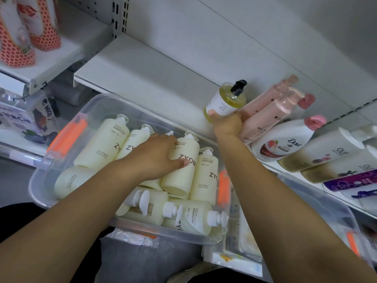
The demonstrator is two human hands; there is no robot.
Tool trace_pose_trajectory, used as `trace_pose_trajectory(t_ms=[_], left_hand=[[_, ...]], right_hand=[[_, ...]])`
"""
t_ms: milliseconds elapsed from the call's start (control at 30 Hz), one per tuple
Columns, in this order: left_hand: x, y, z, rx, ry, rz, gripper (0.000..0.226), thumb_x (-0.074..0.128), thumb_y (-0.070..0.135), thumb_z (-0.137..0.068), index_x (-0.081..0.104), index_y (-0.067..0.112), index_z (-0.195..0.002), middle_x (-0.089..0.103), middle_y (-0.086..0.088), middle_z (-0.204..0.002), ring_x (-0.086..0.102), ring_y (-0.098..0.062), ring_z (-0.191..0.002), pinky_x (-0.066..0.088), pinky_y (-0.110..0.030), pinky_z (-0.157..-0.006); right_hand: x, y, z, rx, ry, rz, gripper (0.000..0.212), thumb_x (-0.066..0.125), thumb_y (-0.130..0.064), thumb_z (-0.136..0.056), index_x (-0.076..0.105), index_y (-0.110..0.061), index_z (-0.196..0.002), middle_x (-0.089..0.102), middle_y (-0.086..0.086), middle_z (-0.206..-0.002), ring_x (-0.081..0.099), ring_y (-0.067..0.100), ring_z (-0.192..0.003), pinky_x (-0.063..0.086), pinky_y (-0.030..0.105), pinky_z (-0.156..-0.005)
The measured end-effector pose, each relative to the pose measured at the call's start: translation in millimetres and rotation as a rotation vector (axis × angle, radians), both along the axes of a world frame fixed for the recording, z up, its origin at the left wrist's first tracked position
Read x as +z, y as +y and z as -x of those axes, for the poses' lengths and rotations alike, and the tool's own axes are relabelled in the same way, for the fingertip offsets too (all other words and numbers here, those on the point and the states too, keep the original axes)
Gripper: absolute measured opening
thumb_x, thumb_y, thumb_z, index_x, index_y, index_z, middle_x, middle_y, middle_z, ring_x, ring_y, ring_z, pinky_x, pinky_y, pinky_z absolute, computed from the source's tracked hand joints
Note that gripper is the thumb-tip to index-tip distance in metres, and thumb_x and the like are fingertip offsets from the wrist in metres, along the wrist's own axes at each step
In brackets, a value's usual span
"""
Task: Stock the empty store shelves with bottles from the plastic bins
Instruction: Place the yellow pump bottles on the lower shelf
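A clear plastic bin (40, 172) with orange latches holds several cream ZYOME pump bottles (102, 141) lying on their sides. My left hand (157, 154) reaches into the bin, its fingers wrapped around one cream ZYOME bottle (183, 160). My right hand (228, 123) grips a yellow bottle with a black pump (226, 101) at its base, holding it tilted at the front edge of the white shelf (155, 64). The shelf's left and middle stretch is bare.
Pink pump bottles (271, 111), a Dove bottle (285, 139) and Olay bottles (326, 150) stand on the shelf just right of my right hand. Orange honeycomb-pattern packs (18, 43) fill the neighbouring shelf at the left. A second clear bin (318, 203) sits at the lower right.
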State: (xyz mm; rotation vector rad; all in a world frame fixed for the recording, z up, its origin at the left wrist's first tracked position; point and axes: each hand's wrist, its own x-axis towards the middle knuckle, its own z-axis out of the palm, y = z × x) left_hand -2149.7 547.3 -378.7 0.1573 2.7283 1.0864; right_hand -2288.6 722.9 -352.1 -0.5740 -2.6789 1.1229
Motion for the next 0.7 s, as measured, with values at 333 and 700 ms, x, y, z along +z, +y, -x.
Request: trace_pose_trajectory(t_ms=[333, 700], left_hand=[[28, 13, -25, 0.183, 0.391, 0.093, 0.031, 0.059, 0.035, -0.095, 0.066, 0.019, -0.120, 0.070, -0.001, -0.117, 0.062, -0.024, -0.111, 0.043, -0.032, -0.081], [39, 123, -79, 0.211, 0.255, 0.210, 0.042, 0.056, 0.044, -0.094, 0.065, 0.010, -0.117, 0.066, -0.011, -0.116, 0.056, -0.033, -0.112, 0.047, -0.044, -0.091]], right_hand=[[11, 10, -103, 0.413, -0.010, 0.065, 0.055, 0.069, -0.035, -0.093, 0.050, -0.011, -0.138, 0.057, 0.006, -0.141, 0.054, 0.014, -0.130, 0.042, 0.022, -0.100], [13, 148, -185, 0.303, 0.088, 0.072, 0.016, 0.067, -0.028, -0.095, 0.069, -0.017, -0.106, 0.069, -0.011, -0.087, 0.064, -0.004, -0.082, 0.046, 0.008, -0.071]])
